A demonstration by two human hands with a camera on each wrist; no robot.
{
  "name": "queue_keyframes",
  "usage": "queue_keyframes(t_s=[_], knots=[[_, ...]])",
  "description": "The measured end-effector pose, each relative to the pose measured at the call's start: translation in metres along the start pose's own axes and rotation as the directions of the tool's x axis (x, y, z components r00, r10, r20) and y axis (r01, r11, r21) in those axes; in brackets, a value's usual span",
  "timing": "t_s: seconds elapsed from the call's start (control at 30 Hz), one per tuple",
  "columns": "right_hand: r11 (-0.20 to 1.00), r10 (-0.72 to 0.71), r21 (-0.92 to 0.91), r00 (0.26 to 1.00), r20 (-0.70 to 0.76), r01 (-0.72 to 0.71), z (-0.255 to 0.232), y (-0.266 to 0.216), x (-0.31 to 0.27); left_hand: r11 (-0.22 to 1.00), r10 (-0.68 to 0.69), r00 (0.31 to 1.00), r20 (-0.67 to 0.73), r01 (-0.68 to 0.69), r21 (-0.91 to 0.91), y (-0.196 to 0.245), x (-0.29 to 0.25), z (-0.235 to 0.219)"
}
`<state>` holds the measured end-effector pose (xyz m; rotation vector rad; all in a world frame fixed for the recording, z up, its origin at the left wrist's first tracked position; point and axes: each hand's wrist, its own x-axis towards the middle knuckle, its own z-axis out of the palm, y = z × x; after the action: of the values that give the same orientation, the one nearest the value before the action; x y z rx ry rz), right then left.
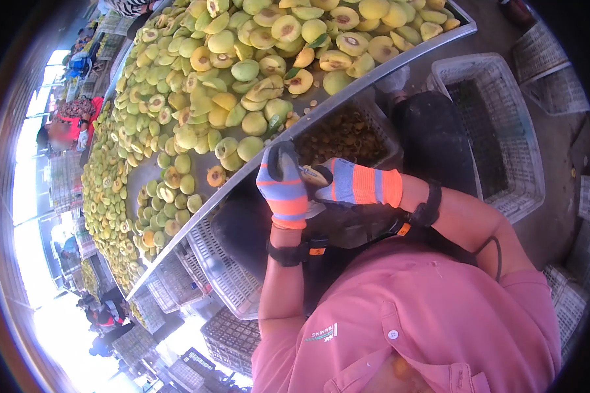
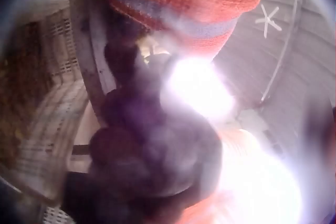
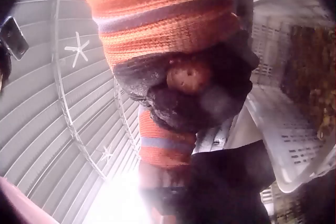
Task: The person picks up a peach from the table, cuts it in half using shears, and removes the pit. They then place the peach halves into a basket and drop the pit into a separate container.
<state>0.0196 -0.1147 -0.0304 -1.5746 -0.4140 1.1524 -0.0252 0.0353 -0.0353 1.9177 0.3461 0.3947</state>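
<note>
Both hands wear orange and grey-blue knitted gloves with dark coated palms, and they meet over the lap beside the table edge. My left hand [image 1: 282, 183] is curled at a tan, oval peach piece [image 1: 316, 175] between the hands. My right hand [image 1: 354, 181] comes in from the right, its thumb beside that piece. In the right wrist view, a round brown end like a wooden tool handle [image 3: 188, 77] shows within the dark fingers of the right hand; the rest of it is hidden. Glare and dark fingers hide most of the grip in the left wrist view.
A metal-edged table [image 1: 387, 72] bears a heap of halved and whole yellow-green peaches [image 1: 242, 72]. Under its edge stands a crate of brown pits or scraps [image 1: 341, 141]. White plastic crates [image 1: 528, 131] stand at the right and below the table. Other people work at the far left.
</note>
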Motion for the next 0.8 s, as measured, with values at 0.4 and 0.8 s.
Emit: queue_keyframes(t_s=[0.4,0.8], knots=[[0.782,-0.16,0.539,0.737,0.657,-0.311,-0.019,-0.001,-0.026,0.968,0.064,0.923,0.38,0.034,-0.247,0.031,-0.006,-0.022],[0.946,0.055,-0.319,0.998,-0.002,-0.053,0.009,0.037,-0.004,0.359,0.084,0.952,-0.293,0.245,0.9,0.02,-0.064,-0.194]])
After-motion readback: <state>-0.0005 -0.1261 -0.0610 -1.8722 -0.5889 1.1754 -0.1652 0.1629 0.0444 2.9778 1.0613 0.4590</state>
